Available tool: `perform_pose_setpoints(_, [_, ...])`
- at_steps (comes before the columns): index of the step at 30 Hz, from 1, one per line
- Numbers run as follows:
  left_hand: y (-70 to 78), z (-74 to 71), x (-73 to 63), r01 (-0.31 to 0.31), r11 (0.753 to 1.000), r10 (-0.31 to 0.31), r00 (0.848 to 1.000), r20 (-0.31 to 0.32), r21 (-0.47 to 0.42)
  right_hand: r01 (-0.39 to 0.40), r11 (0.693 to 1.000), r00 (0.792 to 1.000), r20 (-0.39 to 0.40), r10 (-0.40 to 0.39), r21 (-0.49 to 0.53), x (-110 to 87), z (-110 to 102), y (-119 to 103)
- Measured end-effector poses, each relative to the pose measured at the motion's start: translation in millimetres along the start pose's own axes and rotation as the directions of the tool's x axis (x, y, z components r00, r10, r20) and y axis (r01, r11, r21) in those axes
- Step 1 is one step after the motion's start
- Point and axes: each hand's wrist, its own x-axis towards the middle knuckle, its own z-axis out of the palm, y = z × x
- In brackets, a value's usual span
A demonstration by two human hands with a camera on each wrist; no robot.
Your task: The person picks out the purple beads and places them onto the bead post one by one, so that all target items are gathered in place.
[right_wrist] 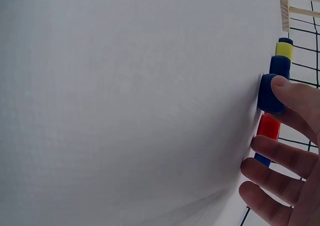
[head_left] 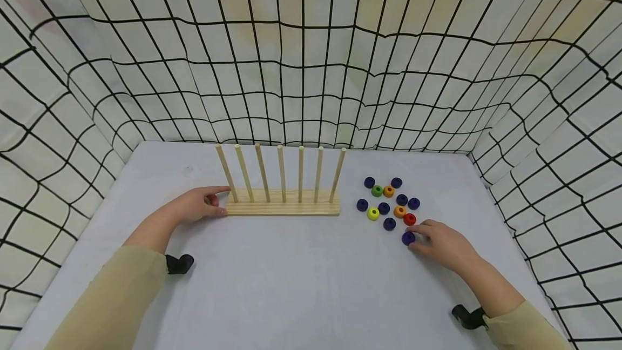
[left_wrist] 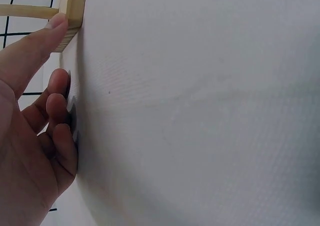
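Observation:
A wooden peg rack, with several upright pegs along its base, lies across the middle of the table. My left hand grips the left end of that base, thumb at the front corner and index finger towards the back. In the left wrist view the other fingers curl against the tabletop. To the right, my right hand pinches a dark blue bead between thumb and index finger, on the table. Its thumb presses the bead in the right wrist view, with a red bead just behind.
Several loose beads lie right of the rack: dark blue ones, a green one, a yellow one, two orange ones and a red one. Black netting surrounds the white table at the back and sides.

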Motion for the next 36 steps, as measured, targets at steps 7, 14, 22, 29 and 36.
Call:
perform_pose_setpoints(7, [-3.2,-1.0,1.8,-0.005,1.000,0.005,1.000,0.011,-0.018,0.007,1.000,1.000,-0.015,-0.007,0.001,0.0,0,0])
perform_pose_setpoints(14, [-0.9,-1.0,1.8,-0.007,1.000,0.007,1.000,0.016,-0.025,0.028,0.999,0.997,-0.070,-0.026,0.019,-1.1,-1,0])
perform_pose_setpoints(22, [-4.8,-0.4,3.6,0.004,1.000,-0.004,1.000,0.018,-0.021,0.010,0.999,0.996,-0.087,-0.006,0.047,0.3,-4,-1])
perform_pose_setpoints(29, [-6.2,-0.4,4.1,-0.003,1.000,0.004,1.000,0.015,-0.023,0.000,0.996,0.995,-0.104,0.009,0.089,0.6,-8,-5])
perform_pose_setpoints(36, [-5.3,-0.7,3.2,0.006,1.000,-0.006,1.000,0.019,-0.027,0.013,0.989,0.993,-0.114,0.004,0.151,3.6,-11,-11])
